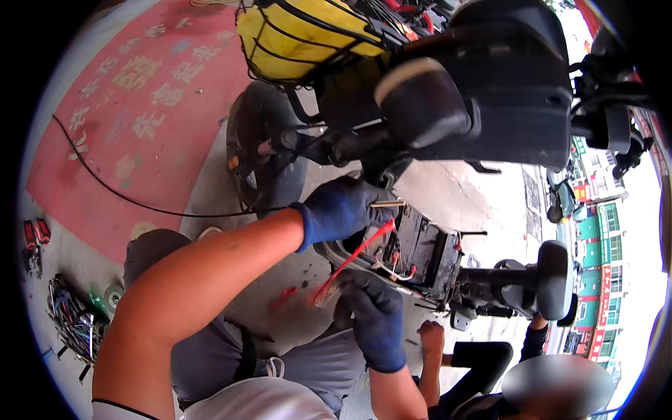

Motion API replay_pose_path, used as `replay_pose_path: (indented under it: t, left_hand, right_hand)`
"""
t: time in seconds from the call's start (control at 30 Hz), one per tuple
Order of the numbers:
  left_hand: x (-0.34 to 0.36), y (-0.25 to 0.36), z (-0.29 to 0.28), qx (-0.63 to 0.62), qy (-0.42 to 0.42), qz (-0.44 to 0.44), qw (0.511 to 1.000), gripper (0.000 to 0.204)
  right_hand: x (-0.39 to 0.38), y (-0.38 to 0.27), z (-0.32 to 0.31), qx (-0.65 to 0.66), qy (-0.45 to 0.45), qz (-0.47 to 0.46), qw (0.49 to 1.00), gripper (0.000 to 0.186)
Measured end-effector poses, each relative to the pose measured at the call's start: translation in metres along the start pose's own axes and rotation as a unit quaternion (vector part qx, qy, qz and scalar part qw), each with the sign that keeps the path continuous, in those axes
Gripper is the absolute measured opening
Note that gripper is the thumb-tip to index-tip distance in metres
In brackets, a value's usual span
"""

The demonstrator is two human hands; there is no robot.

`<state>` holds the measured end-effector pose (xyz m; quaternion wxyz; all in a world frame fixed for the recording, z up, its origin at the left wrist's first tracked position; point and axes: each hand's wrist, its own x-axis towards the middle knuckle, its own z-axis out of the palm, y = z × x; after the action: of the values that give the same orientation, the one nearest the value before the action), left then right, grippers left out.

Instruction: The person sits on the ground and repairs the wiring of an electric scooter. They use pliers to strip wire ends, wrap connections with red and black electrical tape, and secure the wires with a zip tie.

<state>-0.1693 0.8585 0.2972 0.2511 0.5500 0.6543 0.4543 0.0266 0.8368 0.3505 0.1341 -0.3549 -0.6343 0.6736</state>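
My left hand (343,206), in a blue and dark glove, is closed at the opened base of a scooter (420,245). A thin brass-coloured metal rod (387,204) sticks out from its fingers. A long black cable (126,190) curves in from the left and passes out of sight at that wrist. Below, my gloved right hand (374,315) is closed with the fingers bent; what they hold is hidden and blurred. Next to these fingers a long red strip (353,257) slants up to the scooter base, where thin white and red wires (395,264) show.
Above stand the scooter's black body (514,105), its wheel (266,140) and a wire basket with a yellow bag (301,38). Left lie a red mat (133,119) and a pile of tools (75,322). At lower right another person's hand (432,337) is close by.
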Motion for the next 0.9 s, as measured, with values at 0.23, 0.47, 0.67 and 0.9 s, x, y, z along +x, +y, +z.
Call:
replay_pose_path:
  t: [0.23,0.47,0.67,0.9]
  left_hand:
    - [0.002,-0.036,0.010,0.202,-0.005,0.178,0.963,0.037]
    - [-0.002,-0.042,0.013,0.193,0.087,0.297,0.931,0.029]
    - [-0.008,0.004,-0.004,-0.073,-0.011,0.026,0.997,0.026]
    - [-0.004,-0.010,0.002,-0.030,0.007,0.045,0.999,0.023]
  right_hand:
    - [0.054,-0.065,-0.039,-0.251,0.206,-0.265,0.908,0.043]
    - [0.070,-0.037,-0.011,-0.551,0.135,-0.274,0.776,0.036]
    - [0.100,0.000,-0.063,0.025,0.151,-0.113,0.982,0.011]
    - [0.043,0.027,0.006,0.578,-0.072,0.023,0.812,0.017]
